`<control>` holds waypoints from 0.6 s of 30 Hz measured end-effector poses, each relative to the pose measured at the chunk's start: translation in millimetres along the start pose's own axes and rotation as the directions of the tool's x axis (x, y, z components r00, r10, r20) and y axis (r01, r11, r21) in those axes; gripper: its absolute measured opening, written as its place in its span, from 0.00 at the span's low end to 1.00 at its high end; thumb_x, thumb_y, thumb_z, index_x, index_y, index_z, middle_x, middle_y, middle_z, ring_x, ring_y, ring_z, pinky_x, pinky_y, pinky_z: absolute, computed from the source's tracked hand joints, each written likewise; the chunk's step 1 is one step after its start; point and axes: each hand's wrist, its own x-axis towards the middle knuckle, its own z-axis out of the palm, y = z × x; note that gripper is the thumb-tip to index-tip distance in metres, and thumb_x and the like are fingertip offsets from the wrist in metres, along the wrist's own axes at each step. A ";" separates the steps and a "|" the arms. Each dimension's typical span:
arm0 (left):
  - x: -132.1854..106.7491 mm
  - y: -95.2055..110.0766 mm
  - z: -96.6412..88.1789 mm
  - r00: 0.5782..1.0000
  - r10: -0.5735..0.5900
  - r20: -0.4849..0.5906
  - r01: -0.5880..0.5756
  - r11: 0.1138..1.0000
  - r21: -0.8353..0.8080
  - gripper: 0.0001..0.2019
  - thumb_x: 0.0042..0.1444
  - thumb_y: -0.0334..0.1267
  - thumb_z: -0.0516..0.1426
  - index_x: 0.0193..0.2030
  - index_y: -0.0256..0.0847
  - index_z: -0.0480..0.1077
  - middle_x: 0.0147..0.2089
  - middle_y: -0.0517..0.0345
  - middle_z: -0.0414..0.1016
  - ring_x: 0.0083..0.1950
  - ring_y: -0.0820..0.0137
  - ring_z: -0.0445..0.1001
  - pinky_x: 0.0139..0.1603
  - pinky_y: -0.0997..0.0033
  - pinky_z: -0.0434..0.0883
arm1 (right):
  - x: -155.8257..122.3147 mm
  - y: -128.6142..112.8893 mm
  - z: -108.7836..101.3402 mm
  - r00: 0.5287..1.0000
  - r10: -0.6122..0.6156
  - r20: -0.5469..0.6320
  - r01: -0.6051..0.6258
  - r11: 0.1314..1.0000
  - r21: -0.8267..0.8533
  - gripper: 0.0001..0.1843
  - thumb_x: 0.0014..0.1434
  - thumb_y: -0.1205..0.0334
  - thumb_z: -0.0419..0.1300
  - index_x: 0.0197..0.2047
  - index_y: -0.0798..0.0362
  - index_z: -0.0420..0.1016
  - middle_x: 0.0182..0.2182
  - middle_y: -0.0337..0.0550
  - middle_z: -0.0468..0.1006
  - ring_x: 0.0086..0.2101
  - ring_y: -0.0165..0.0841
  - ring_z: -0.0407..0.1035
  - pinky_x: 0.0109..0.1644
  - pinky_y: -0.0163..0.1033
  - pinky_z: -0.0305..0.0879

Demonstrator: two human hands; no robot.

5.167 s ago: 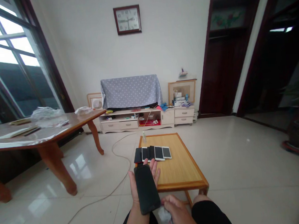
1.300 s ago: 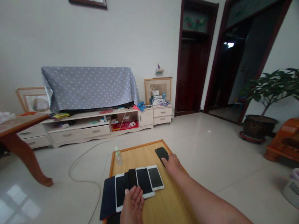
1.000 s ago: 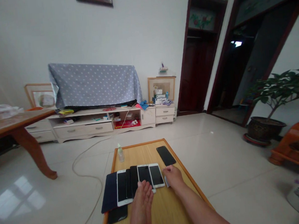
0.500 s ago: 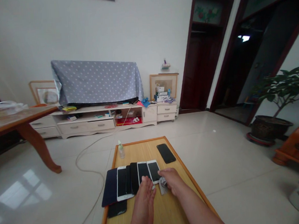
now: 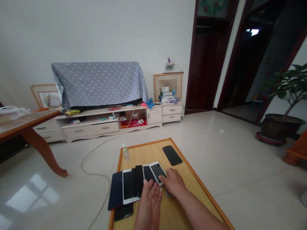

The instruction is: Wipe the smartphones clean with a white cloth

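Right hand [image 5: 175,182], fingers bent, resting on the lower right corner of a white-framed smartphone [image 5: 158,172]; whether it is clenched on anything cannot be told. A small grey cloth [image 5: 167,193] shows just below this hand, its hold on the cloth unclear. Left hand [image 5: 149,209] open, fingers spread and pointing forward, grasping nothing, just below the row of phones. Left of the white-framed smartphone, overlapping in a row: a dark smartphone [image 5: 148,174], a black smartphone [image 5: 140,181], a second white-framed smartphone [image 5: 129,186] and a navy phone case [image 5: 114,186]. Below the row, beside the left hand, a black phone [image 5: 123,212]. Ahead of the right hand, apart from the row, a lone black smartphone [image 5: 172,155]. Ahead of the left hand, a small plastic bottle [image 5: 126,153]. All lie on a low wooden table [image 5: 194,193].
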 end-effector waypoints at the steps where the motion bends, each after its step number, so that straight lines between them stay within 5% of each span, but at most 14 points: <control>1: 0.2 1.1 -0.2 1.000 -0.009 0.002 0.009 1.000 -0.016 0.34 0.65 0.58 0.51 0.69 0.36 0.56 0.71 0.35 0.61 0.72 0.60 0.63 0.74 0.57 0.57 | -0.9 -0.6 0.2 1.000 -0.011 0.012 0.011 1.000 -0.021 0.17 0.52 0.49 0.66 0.38 0.53 0.77 0.41 0.49 0.79 0.41 0.39 0.74 0.41 0.37 0.62; 7: -1.2 8.3 -3.3 0.999 -0.024 0.045 0.026 0.998 -0.048 0.37 0.64 0.62 0.50 0.69 0.36 0.57 0.71 0.37 0.63 0.72 0.60 0.62 0.75 0.57 0.55 | -5.5 -2.8 0.4 0.998 -0.054 0.035 0.056 0.997 -0.057 0.22 0.53 0.40 0.65 0.36 0.52 0.78 0.36 0.46 0.80 0.37 0.39 0.74 0.37 0.36 0.61; 12: -2.2 8.3 -4.7 0.993 -0.021 0.113 0.038 0.989 -0.144 0.40 0.63 0.65 0.48 0.71 0.38 0.53 0.70 0.37 0.64 0.71 0.61 0.65 0.74 0.56 0.56 | -3.7 -3.3 -2.9 0.995 -0.095 0.029 0.095 0.995 -0.024 0.17 0.56 0.45 0.64 0.33 0.51 0.79 0.31 0.43 0.82 0.35 0.37 0.75 0.35 0.34 0.60; 18: -3.6 -1.9 0.4 0.978 -0.065 0.199 0.115 0.961 -0.253 0.41 0.62 0.67 0.47 0.72 0.40 0.50 0.71 0.39 0.62 0.71 0.61 0.63 0.75 0.55 0.52 | -2.8 6.2 1.4 0.994 -0.103 0.048 0.102 0.994 0.030 0.26 0.62 0.39 0.55 0.24 0.52 0.74 0.23 0.41 0.78 0.27 0.34 0.72 0.28 0.34 0.58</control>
